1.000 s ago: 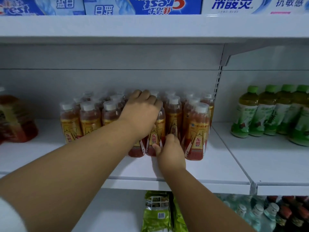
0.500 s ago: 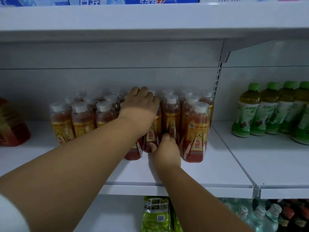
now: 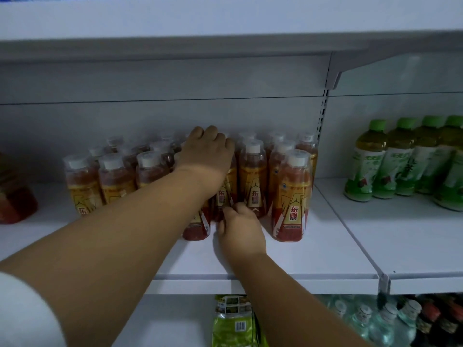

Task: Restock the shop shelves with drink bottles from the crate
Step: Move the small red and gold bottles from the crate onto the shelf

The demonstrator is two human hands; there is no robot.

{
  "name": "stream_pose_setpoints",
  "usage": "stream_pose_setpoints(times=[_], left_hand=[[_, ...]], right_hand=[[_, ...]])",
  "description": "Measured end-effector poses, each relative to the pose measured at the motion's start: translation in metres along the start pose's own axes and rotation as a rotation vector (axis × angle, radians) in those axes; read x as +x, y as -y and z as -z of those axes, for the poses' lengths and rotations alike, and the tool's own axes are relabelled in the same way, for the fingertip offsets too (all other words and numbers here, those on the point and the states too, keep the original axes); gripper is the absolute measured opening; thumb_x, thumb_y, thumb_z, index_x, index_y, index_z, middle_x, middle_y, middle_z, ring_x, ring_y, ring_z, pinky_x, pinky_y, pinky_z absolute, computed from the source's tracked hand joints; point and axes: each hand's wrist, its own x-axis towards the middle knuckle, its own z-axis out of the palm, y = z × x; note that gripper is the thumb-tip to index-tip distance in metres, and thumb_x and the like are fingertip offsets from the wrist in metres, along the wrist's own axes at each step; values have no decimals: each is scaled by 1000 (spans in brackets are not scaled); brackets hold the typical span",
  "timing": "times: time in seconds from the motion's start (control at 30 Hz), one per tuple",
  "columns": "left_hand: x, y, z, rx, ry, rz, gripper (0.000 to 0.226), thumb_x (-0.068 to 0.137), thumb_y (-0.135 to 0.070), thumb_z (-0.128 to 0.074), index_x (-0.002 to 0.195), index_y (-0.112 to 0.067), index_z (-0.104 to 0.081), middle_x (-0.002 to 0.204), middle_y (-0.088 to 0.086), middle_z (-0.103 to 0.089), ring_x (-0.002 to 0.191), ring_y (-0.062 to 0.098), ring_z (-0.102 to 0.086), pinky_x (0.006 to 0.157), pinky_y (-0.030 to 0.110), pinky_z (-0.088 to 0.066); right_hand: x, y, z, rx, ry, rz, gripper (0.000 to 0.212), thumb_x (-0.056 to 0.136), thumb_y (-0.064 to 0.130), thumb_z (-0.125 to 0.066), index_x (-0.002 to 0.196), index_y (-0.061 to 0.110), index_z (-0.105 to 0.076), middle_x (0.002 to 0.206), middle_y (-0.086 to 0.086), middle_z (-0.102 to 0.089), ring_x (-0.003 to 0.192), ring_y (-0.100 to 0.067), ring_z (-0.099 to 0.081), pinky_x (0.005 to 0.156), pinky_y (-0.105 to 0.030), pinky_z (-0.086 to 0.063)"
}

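Observation:
Several orange-labelled drink bottles point(image 3: 292, 196) with white caps stand packed in rows on the white middle shelf point(image 3: 313, 254). My left hand point(image 3: 205, 154) reaches over them from the left, its fingers curled down over the top of a middle-row drink bottle point(image 3: 221, 196), whose cap it hides. My right hand point(image 3: 241, 227) is low on the shelf in front, with thumb and fingers curled against the lower part of that same bottle. Another bottle point(image 3: 196, 230) stands partly hidden under my left forearm. The crate is not in view.
Green tea bottles point(image 3: 390, 161) fill the neighbouring shelf bay on the right, past a slotted upright point(image 3: 323, 113). A large reddish container point(image 3: 15, 196) sits at the far left. Below are green packets point(image 3: 233, 321) and clear and dark bottles point(image 3: 390, 319). The upper shelf point(image 3: 225, 26) overhangs closely.
Both hands stay on the middle bottles. The camera has tilted slightly downward, so the toothpaste boxes on the top shelf have left the view.

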Motion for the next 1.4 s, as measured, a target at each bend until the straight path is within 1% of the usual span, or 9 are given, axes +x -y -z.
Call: stream_pose_setpoints(times=[0.53,0.67,0.73,0.83,0.93,1.0,1.1,1.23,1.4], left_hand=[[4,-4,-1,-1,-12,34,39,91,-18,-51,130,-14,-47,125,7,-56,121,30,-42,98,41,-32],[-22,-11,0,-64,-85,76,49,91,-14,-43,140,-5,-44,132,12,-55,124,33,-45,105,44,-34],[-41,-20,1,-162,-143,109,54,93,-16,-40,146,-7,-43,139,12,-54,130,34,-46,109,45,-33],[-70,-38,-3,-454,-226,170,53,94,-27,-56,145,-15,-50,141,5,-55,132,27,-46,110,42,-32],[-108,-57,-12,-887,-288,383,46,90,-18,-65,135,-14,-62,132,3,-62,125,25,-52,109,44,-41],[-131,-68,-26,-1070,-208,478,42,93,-17,-61,135,-19,-61,134,-2,-60,127,20,-50,110,42,-43],[-154,-77,-48,-1197,-47,514,41,99,-21,-56,140,-28,-55,138,-9,-54,127,12,-49,107,35,-44],[-164,-76,-62,-1232,53,469,44,100,-20,-55,144,-29,-51,144,-9,-51,129,11,-49,108,34,-44],[-151,-73,-54,-1314,56,443,49,97,-11,-54,143,-28,-50,143,-12,-48,129,12,-50,108,37,-45]], right_hand=[[4,-3,-9,-43,38,14,38,99,25,-45,132,15,-59,132,-7,-55,124,-27,-46,108,-36,-41],[0,-2,-9,-46,-1,27,35,96,25,-46,125,17,-64,123,-6,-60,116,-26,-51,101,-35,-45],[0,0,-5,-14,12,39,34,94,26,-50,123,19,-66,123,-4,-61,117,-24,-52,102,-33,-44],[2,4,-2,-9,56,85,34,97,27,-55,129,18,-64,128,-4,-65,122,-21,-55,107,-31,-40],[0,5,11,-7,21,88,25,90,20,-66,114,18,-71,107,-2,-70,101,-19,-65,88,-27,-47],[-1,0,18,144,-37,43,34,94,10,-55,124,16,-68,114,-5,-65,103,-20,-61,83,-23,-42],[-13,-1,20,192,-31,-30,42,99,5,-46,138,10,-60,135,-10,-58,123,-24,-56,98,-22,-38],[-17,3,19,95,118,-107,49,102,14,-42,152,15,-43,153,-11,-39,135,-26,-46,107,-27,-36],[1,17,35,90,-17,12,44,98,8,-46,140,12,-56,136,-12,-53,115,-27,-55,93,-31,-45]])
